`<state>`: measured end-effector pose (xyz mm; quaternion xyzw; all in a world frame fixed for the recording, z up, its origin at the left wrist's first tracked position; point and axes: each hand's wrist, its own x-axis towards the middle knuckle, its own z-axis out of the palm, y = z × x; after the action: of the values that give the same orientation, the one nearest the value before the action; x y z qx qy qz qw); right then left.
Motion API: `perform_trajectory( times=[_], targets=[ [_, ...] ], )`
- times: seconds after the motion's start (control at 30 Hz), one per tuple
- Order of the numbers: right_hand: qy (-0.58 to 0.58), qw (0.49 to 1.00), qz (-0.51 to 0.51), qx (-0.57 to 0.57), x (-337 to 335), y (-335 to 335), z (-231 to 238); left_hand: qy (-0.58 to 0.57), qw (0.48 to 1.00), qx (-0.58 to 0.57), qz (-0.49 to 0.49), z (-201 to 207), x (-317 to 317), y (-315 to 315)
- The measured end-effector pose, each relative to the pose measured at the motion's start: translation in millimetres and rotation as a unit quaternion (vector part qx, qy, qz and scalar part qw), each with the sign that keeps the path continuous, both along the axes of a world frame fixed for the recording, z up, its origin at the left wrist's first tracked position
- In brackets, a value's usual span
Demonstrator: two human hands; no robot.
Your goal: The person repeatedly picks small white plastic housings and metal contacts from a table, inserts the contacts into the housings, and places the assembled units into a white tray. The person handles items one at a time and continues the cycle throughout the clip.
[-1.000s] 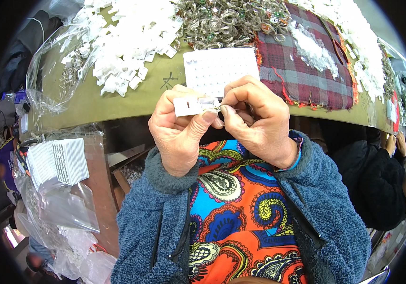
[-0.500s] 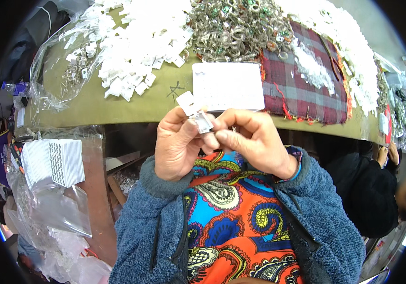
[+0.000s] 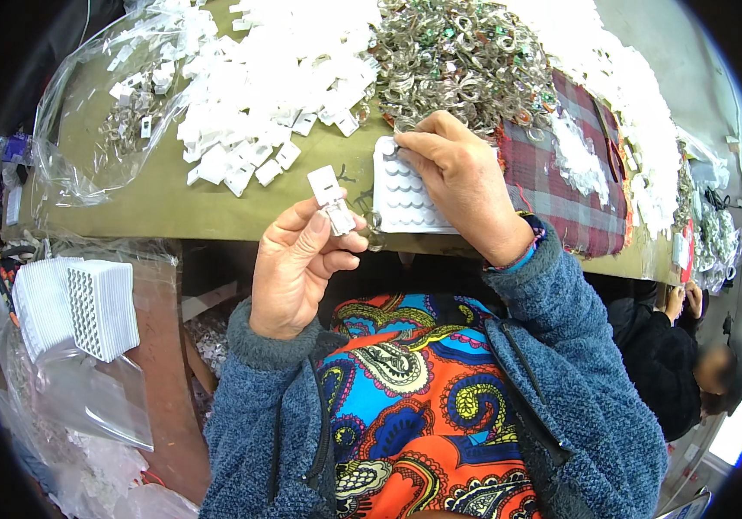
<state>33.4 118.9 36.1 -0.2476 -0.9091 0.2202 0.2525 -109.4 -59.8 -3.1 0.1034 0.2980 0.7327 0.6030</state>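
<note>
My left hand (image 3: 293, 264) pinches a small white plastic case (image 3: 329, 201), its lid-like flap standing up and a clear section below, between thumb and fingers. A greyish translucent curved piece (image 3: 375, 232) shows just past those fingertips. My right hand (image 3: 457, 177) reaches over a white tray (image 3: 418, 227) at the table's edge, thumb and forefinger closed together at its far left corner. Rows of round pale discs (image 3: 401, 184) fill the visible part of the tray. Whatever the right fingertips grip is too hidden to make out; a round disc (image 3: 389, 148) sits right beside them.
Loose white plastic pieces (image 3: 259, 95) are heaped left of centre, with a mound of greyish translucent bands (image 3: 466, 65) beyond the tray. Right of it lies plaid cloth (image 3: 553, 195). Stacked white trays (image 3: 101, 307) stand lower left. Another person (image 3: 669, 368) works at the right.
My hands have parted: the right left the small case and moved forward to the tray, while the left drew slightly left, still gripping the case. The view has shifted a little.
</note>
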Motion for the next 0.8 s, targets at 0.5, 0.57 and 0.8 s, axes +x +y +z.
perform_trajectory(
  times=[0.5, 0.57, 0.8],
  targets=[
    [0.003, 0.997, 0.072, -0.01, -11.4, 0.8, 11.3, -0.008, 1.0, 0.007, -0.02, -1.4, -4.1, 14.0],
    [-0.015, 0.997, 0.07, 0.008, -11.3, -1.3, 7.9, -0.019, 1.0, 0.013, -0.016, -1.9, -3.4, 14.1],
    [-0.034, 0.998, 0.044, -0.01, -3.4, -1.2, 4.1, -0.014, 1.0, 0.021, -0.013, -0.8, 0.6, 13.1]
  ],
)
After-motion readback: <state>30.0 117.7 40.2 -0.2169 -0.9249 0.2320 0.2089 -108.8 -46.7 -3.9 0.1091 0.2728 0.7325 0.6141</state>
